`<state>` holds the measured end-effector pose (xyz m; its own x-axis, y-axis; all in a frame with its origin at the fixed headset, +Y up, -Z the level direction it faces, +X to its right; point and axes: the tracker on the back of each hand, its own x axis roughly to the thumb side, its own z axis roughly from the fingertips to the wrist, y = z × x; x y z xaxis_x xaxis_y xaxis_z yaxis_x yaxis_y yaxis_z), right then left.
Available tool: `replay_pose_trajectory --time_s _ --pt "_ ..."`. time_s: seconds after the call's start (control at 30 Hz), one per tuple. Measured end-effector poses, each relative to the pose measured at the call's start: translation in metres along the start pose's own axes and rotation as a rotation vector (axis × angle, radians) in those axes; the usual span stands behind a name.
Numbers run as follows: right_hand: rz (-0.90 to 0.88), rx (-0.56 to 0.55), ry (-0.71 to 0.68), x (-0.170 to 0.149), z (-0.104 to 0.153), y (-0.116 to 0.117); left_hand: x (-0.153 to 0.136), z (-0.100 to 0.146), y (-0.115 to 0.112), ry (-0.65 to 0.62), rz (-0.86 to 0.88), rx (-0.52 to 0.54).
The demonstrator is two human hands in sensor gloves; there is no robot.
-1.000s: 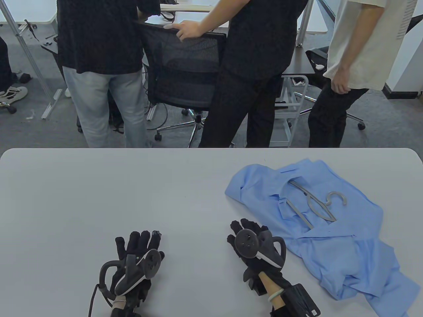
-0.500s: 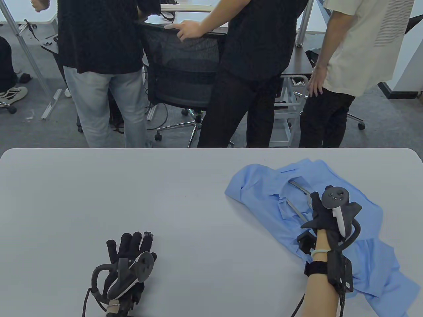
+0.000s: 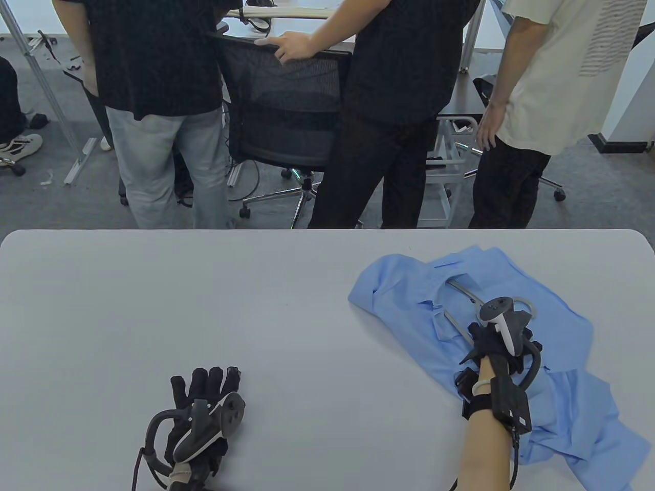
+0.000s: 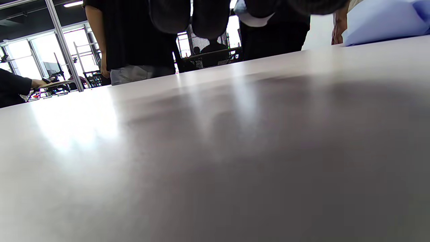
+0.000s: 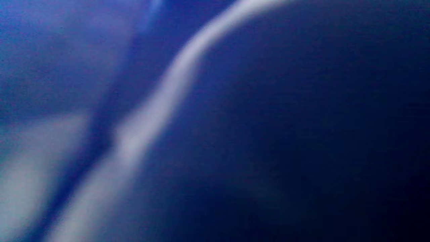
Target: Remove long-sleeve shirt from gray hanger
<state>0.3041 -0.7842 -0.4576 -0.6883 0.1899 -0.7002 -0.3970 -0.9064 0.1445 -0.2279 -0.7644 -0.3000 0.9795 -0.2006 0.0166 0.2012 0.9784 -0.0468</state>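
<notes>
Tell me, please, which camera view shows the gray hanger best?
The table view: the gray hanger lies on the blue shirt, partly under the right hand. The right wrist view gives only a blurred pale streak; the left wrist view shows none.

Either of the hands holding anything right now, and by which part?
Left hand rests flat on the table, holding nothing. Right hand is down over the gray hanger; a grip cannot be told.

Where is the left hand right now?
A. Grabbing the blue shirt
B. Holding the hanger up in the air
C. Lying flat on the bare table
C. The left hand lies flat on the bare table with fingers spread, far from the blue shirt where the right hand is.
</notes>
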Motion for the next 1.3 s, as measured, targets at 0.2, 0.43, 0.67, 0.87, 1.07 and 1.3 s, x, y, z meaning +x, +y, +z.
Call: replay_pose_trajectory --time_s 0.2,0.43,0.67,0.87,1.07,1.3 --pt "0.11 -0.114 -0.055 0.01 0.015 -0.005 0.002 -0.001 0.0 -0.004 0.02 0.014" --pt "0.169 -0.384 -0.352 0.03 0.066 -0.012 0.001 -0.002 0.004 0.006 0.047 0.038" --pt "0.296 -0.653 -0.779 0.072 0.155 -0.002 0.004 0.004 0.024 -0.006 0.106 0.132" --pt "0.384 -0.771 -1.032 0.109 0.238 0.025 0.004 0.013 0.049 -0.019 0.252 0.254" --pt "0.325 -0.758 -1.242 0.136 0.311 0.048 0.0 0.023 0.065 -0.04 0.332 0.335" --pt "0.306 -0.766 -1.361 0.156 0.375 0.062 -0.008 0.035 0.076 -0.027 0.363 0.474"
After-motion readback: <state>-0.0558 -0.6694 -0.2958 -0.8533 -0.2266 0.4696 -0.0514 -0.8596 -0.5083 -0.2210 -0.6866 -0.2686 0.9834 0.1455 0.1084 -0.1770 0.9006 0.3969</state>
